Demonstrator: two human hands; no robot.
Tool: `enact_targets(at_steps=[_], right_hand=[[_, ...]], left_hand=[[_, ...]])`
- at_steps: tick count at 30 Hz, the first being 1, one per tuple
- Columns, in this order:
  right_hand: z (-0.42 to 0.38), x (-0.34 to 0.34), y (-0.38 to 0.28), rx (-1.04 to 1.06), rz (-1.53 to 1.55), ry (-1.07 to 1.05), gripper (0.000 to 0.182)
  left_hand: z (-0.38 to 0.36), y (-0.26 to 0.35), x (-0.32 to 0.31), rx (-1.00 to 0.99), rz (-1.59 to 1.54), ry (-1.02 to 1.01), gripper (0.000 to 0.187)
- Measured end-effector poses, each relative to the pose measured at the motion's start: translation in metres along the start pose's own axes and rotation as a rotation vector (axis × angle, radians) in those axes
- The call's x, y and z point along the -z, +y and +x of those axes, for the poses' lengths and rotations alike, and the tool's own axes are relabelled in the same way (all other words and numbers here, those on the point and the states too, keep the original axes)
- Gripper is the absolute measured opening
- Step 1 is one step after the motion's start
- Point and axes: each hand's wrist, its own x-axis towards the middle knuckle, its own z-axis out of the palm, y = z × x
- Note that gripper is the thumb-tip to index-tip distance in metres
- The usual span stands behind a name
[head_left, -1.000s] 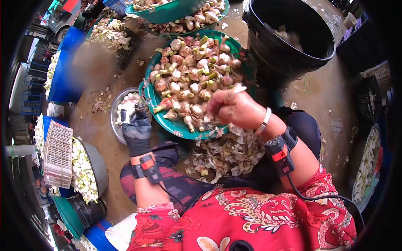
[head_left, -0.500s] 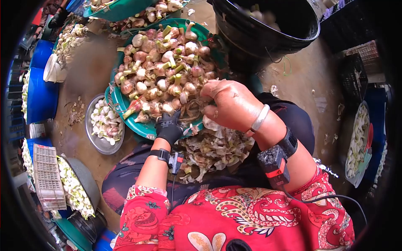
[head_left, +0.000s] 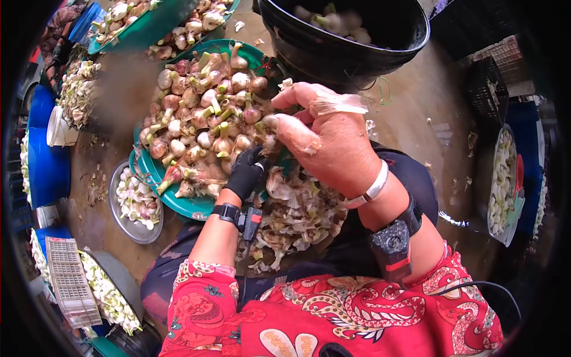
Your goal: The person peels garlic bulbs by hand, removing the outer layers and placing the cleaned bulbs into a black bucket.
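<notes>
A person in a red patterned top sits over a heap of garlic. The left hand [head_left: 247, 171], in a black glove, is curled at the near edge of a green tray [head_left: 178, 202]; its fingers close around something among the bulbs there, but what exactly it grips is hidden. The bare right hand [head_left: 324, 140] hovers just above and beside it, fingers loosely bent and partly spread, with a scrap of pale skin [head_left: 338, 104] stuck to the knuckles; whether it pinches anything cannot be told. The fingertips of both hands nearly meet over the tray's near rim.

The garlic bulbs [head_left: 205, 116], pinkish white with cut green stalks, are piled high on the green tray straight ahead of the hands. Below the hands, on the person's lap, lies a mound of papery peelings [head_left: 294, 217]. Each wrist wears a black strap with a small device, and the right also has a white bangle [head_left: 375, 187].

A metal bowl [head_left: 128, 229] of peeled cloves sits on the floor left of the tray. A large black tub [head_left: 345, 44] stands beyond the right hand, holding a few bulbs. More trays and bowls of garlic ring the wet floor.
</notes>
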Motion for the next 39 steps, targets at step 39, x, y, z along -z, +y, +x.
enact_targets(at_steps=[39], right_hand=[[-0.012,0.024,0.011,0.003,0.061,0.023,0.015]], left_hand=[[-0.037,0.124,-0.034,-0.359,0.370,-0.188,0.039]])
